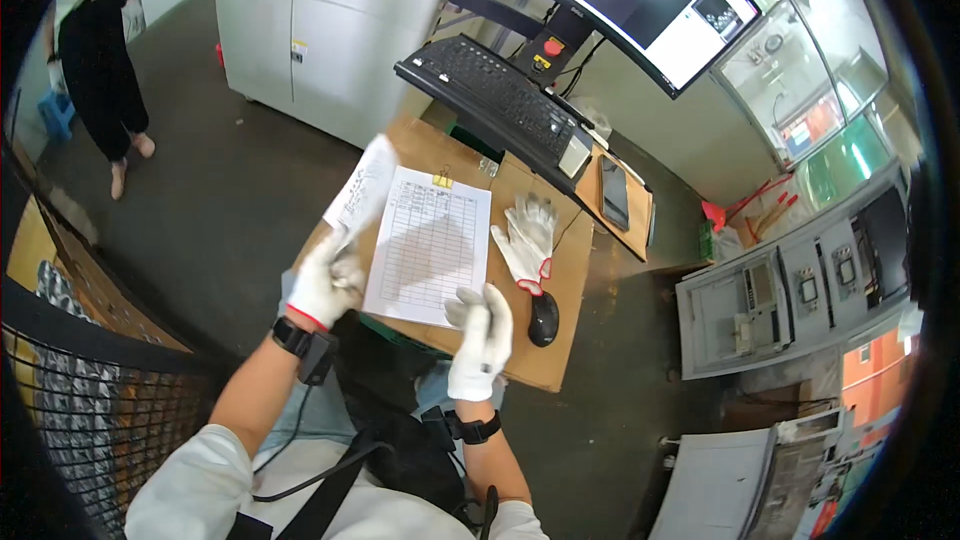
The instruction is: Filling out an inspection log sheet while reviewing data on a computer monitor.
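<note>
So the left hand (325, 285), in a white glove with a red cuff, has its fingers pinched on the lower edge of a sheet of paper (362, 185) and is holding it up and off to the left of the clipboard stack (430, 245), like a page being flipped back. If I were doing this I'd keep that pinch near the bottom corner and let the page curl gently instead of yanking, since the yellow binder clip (442, 179) at the far edge is what holds the stack together and a hard pull could tear the sheet at the clip. The right hand (482, 335), also gloved, sits at the near right corner of the form with fingers curled together; it may be gripping a pen, but I honestly can't tell from here. Keeping that hand pressing the stack flat would probably stop the whole thing sliding on the table (560, 280). The lifted sheet is white with faint printing, slightly bent and blurry at the top. The page underneath is a white form with a grid of rows and columns, lying flat in the middle of the brown table. Just right of it is a spare white glove (527, 236), with a black mouse (543, 319) near that, a black keyboard (495, 95) on a raised tray further back, and a dark phone (614, 192) to the far right.
</note>
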The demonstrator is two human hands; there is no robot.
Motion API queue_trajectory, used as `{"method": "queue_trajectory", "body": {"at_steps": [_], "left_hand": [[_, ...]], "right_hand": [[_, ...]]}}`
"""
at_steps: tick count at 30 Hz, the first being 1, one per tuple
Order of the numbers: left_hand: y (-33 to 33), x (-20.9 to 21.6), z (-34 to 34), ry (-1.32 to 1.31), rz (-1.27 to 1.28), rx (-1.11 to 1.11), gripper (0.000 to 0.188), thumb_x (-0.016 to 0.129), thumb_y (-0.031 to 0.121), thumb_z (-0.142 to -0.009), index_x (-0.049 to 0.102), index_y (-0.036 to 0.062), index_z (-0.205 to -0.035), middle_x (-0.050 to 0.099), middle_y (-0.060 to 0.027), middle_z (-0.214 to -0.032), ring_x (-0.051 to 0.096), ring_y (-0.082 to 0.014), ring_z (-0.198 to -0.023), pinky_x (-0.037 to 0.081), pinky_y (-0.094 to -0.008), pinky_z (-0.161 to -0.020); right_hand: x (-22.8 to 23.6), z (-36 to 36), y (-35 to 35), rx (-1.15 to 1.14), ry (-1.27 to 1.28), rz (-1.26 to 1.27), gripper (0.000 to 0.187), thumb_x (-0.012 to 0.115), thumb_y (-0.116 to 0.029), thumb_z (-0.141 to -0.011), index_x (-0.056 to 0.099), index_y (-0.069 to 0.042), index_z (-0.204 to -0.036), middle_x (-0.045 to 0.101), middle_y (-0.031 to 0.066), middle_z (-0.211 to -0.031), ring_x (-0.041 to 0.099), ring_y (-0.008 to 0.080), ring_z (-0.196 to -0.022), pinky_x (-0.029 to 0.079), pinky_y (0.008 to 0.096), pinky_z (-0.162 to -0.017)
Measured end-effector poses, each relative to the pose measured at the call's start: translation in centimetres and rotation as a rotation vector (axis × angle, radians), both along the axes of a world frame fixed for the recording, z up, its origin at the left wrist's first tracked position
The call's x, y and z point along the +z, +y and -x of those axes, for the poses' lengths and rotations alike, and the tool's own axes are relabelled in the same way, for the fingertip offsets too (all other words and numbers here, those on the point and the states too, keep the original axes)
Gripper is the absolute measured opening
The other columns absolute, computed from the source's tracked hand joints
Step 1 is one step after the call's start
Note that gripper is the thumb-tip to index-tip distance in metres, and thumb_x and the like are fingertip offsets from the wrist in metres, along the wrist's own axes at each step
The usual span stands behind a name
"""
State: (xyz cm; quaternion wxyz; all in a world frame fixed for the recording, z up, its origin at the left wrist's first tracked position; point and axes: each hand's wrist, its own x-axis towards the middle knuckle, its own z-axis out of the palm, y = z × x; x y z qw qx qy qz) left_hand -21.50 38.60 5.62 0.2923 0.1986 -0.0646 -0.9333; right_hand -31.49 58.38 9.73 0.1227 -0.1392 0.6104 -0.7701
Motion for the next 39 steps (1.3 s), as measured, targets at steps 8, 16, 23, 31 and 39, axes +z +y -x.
{"method": "queue_trajectory", "body": {"at_steps": [8,16,23,31,39], "left_hand": [[7.0,-3.5,4.2,-0.106,0.324,-0.173,0.05,0.054,0.023,-0.103,0.042,0.0051,-0.148,0.053,-0.0135,-0.142,0.055,-0.019,-0.126,0.047,-0.0378,-0.107],[-2.4,-0.9,2.7,-0.809,2.118,0.186,0.029,0.062,0.001,-0.083,0.071,0.0143,-0.107,0.069,-0.0084,-0.114,0.069,-0.0321,-0.094,0.057,-0.0373,-0.078],[-4.3,-5.2,3.9,-0.565,2.469,-0.077,0.022,0.065,0.009,-0.082,0.072,0.0152,-0.102,0.071,-0.0045,-0.114,0.069,-0.0276,-0.078,0.057,-0.038,-0.068],[-4.7,-5.6,3.8,-0.559,2.368,-0.025,0.018,0.07,0.013,-0.079,0.073,0.0119,-0.097,0.071,-0.004,-0.108,0.066,-0.0269,-0.071,0.056,-0.0392,-0.066],[-4.9,-6.6,3.2,-0.573,2.331,-0.027,0.014,0.068,0.018,-0.083,0.073,0.0121,-0.095,0.07,-0.0024,-0.11,0.066,-0.0263,-0.075,0.056,-0.0404,-0.071]], "right_hand": [[0.9,1.0,-6.8,-0.063,0.977,-0.365,0.032,0.078,-0.025,-0.074,0.069,-0.011,-0.101,0.062,0.0163,-0.088,0.059,0.0386,-0.085,0.048,0.0472,-0.077],[-5.1,13.0,-5.6,0.377,1.718,-0.869,0.027,0.065,-0.019,-0.08,0.067,-0.013,-0.107,0.068,0.0163,-0.106,0.061,0.0362,-0.112,0.045,0.0489,-0.103],[-3.3,11.3,-3.3,0.445,1.077,-0.615,0.031,0.065,-0.017,-0.092,0.067,-0.01,-0.121,0.069,0.0175,-0.112,0.063,0.0305,-0.111,0.048,0.0411,-0.099],[-11.4,5.8,-6.8,0.266,0.436,-0.454,0.014,0.065,0.0,-0.087,0.069,-0.002,-0.101,0.07,0.0071,-0.09,0.066,0.0136,-0.075,0.054,0.0279,-0.066],[-12.6,6.1,-6.9,0.263,0.634,-0.398,0.005,0.066,-0.003,-0.076,0.068,-0.004,-0.081,0.066,0.0124,-0.075,0.064,0.0251,-0.066,0.052,0.0359,-0.062]]}}
